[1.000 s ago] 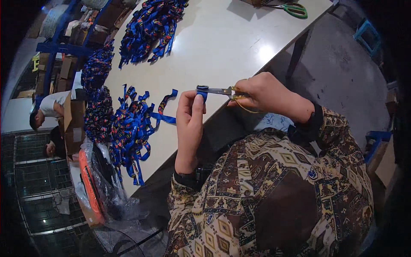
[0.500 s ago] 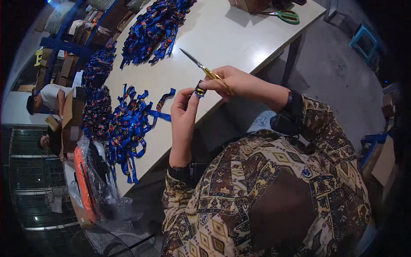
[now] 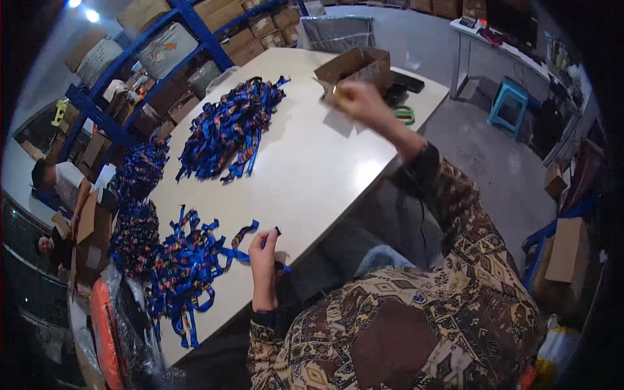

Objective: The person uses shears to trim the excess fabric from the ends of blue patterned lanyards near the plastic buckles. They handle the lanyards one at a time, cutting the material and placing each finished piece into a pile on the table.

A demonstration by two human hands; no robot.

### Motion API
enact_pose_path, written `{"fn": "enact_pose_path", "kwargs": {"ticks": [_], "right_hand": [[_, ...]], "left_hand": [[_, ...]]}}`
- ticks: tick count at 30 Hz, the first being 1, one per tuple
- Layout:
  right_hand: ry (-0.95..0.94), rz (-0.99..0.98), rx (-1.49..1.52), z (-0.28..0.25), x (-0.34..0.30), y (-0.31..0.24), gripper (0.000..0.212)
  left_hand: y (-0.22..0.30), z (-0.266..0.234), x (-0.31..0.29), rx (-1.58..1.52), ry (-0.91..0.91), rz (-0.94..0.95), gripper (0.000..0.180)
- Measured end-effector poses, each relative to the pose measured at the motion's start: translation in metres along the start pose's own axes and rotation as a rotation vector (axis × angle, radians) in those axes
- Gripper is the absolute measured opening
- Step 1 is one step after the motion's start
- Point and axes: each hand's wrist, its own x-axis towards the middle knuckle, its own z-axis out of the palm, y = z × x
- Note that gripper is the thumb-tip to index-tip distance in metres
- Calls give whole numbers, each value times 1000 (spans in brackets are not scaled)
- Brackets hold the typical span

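A narrow blue fabric strip with a dark tip [image 3: 279,231] is in the left hand [image 3: 263,263], which is closed, thumb and fingers pinching the strip near its end, over the near edge of the white smooth-topped desk [image 3: 312,188]. Just left of this hand, loose strips trail from a tangled heap of blue, multicoloured-print ribbons [image 3: 185,270]. A second such heap [image 3: 234,130] lies farther up the desk, and more bunched ribbons [image 3: 135,237] line its left side.

The right hand [image 3: 348,99], blurred, is curled around a small gold-coloured piece [image 3: 337,96] whose full shape is lost in the blur. It is in front of an open brown cardboard box [image 3: 357,64]; green looped handles [image 3: 405,116] show just beyond the wrist.

Beyond the desk's left side, a person in a white top [image 3: 68,185] leans beside a tall brown carton [image 3: 94,227]. A light-blue stool [image 3: 509,104] stands on the grey floor at right.
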Motion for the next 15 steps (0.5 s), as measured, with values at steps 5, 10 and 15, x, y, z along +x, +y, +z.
{"fn": "enact_pose_path", "kwargs": {"ticks": [5,10,15], "right_hand": [[305,-170,-380,12,62,29,21],[-584,392,199,112,-21,21,31],[-1007,296,408,165,-83,-11,25]], "left_hand": [[-5,-18,6,10,100,-47,15],[-9,-8,1,114,152,-137,19],[4,-5,-5,207,103,-84,24]]}}
